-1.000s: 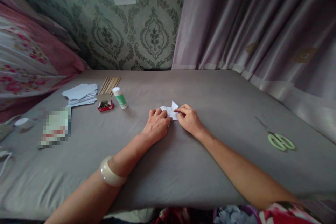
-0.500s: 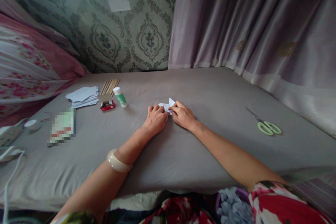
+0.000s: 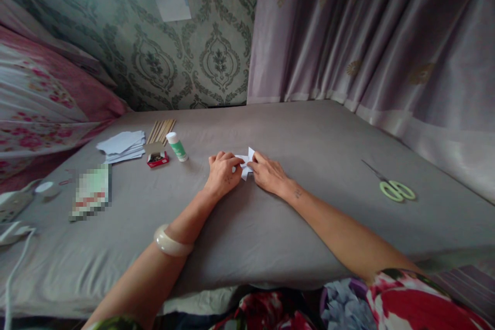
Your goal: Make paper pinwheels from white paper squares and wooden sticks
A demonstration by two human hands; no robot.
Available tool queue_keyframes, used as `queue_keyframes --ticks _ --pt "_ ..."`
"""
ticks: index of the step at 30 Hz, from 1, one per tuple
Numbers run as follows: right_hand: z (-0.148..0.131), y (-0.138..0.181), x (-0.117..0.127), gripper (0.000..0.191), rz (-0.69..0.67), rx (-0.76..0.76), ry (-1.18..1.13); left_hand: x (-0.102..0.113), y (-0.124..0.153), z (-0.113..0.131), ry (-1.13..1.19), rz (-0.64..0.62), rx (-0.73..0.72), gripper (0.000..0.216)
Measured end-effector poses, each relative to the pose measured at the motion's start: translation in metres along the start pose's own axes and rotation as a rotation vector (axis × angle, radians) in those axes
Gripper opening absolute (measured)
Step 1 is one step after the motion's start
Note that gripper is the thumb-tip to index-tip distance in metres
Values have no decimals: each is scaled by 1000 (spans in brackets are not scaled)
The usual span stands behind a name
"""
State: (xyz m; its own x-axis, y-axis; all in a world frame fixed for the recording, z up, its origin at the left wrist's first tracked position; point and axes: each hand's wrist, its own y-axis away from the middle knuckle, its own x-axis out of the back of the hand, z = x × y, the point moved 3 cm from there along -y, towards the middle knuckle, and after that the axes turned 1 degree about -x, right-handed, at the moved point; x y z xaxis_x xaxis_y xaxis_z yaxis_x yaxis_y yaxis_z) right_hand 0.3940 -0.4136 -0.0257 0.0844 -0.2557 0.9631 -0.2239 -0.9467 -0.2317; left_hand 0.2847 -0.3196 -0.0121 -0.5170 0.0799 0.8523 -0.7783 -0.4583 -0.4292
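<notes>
A small folded white paper (image 3: pixel 244 160) with pointed flaps lies on the grey cloth in front of me, partly covered by my fingers. My left hand (image 3: pixel 224 174) grips its left side between thumb and fingers. From the right, my right hand (image 3: pixel 268 171) pinches the opposite side, and one pointed flap sticks up beside its fingers. Another point juts toward me between the hands. A cream bangle (image 3: pixel 170 243) sits on my left forearm.
Scissors (image 3: pixel 395 190) with light green handles lie to the right. On the left are a glue stick (image 3: pixel 177 147), a small red box (image 3: pixel 158 159), wooden sticks (image 3: pixel 160 131), stacked white paper (image 3: pixel 122 145), a blurred packet (image 3: pixel 91 192) and a power strip (image 3: pixel 14 206).
My left hand has shifted slightly left and its fingers have moved off part of the paper, so more of the folded shape shows. The right hand stays nearly in place.
</notes>
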Motion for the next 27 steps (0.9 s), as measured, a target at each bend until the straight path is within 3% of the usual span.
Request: queue_keyframes --ticks 4,10,16,23,27 --pt "4 0 -4 36 61 -25 -99 9 -2 -8 77 97 154 25" --pt "22 2 -3 35 313 -176 -323 13 -4 -36 206 234 321 26" --pt "12 5 -5 31 246 -69 -214 17 -4 -56 278 421 360 26" --pt "7 7 -8 29 176 16 -146 27 -1 -54 255 604 325 23" --pt "6 8 -8 30 151 37 -137 44 0 -61 230 713 353 23"
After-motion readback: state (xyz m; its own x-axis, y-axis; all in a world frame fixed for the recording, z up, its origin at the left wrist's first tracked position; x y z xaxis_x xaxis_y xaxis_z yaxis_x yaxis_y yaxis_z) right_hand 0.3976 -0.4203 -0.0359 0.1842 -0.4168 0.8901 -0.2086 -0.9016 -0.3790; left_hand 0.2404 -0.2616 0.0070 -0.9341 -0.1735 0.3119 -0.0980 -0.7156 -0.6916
